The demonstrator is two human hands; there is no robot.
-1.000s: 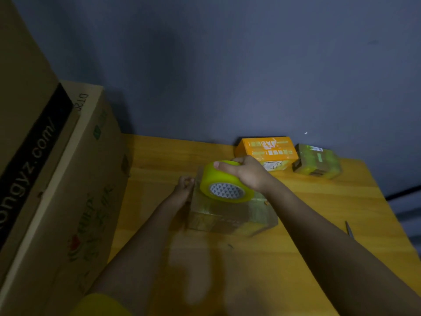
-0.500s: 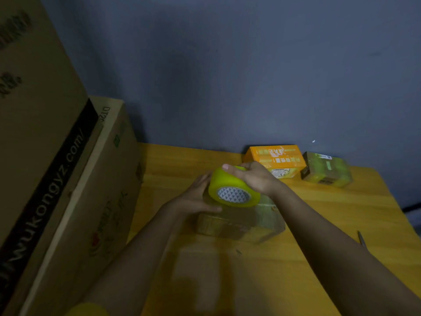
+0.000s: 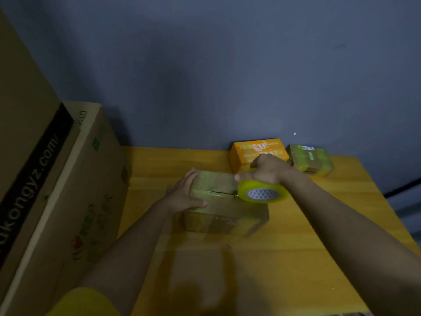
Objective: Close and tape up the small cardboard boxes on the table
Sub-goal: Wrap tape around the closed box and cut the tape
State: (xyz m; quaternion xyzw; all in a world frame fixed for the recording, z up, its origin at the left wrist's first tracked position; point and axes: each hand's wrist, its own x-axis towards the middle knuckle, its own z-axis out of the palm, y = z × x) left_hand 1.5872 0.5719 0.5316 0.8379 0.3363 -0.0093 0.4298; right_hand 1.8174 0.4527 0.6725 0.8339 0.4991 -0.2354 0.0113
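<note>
A small brown cardboard box (image 3: 224, 209) lies in the middle of the yellow wooden table (image 3: 296, 258), its top flaps closed with a seam showing. My left hand (image 3: 185, 193) holds the box's left end, fingers over the top and thumb on the near side. My right hand (image 3: 266, 171) grips a yellow tape roll (image 3: 262, 192) at the right end of the box top, over the seam. An orange box (image 3: 250, 151) and a tape-wrapped box (image 3: 309, 160) lie at the back by the wall.
Two large cardboard cartons (image 3: 68, 201) stand along the left side, close to the table's edge. A dark blue wall (image 3: 227, 76) rises right behind the table. The table's right edge runs diagonally at the far right.
My right hand has carried the tape roll from the left part of the box top to its right end. My left hand has shifted onto the box's left end.
</note>
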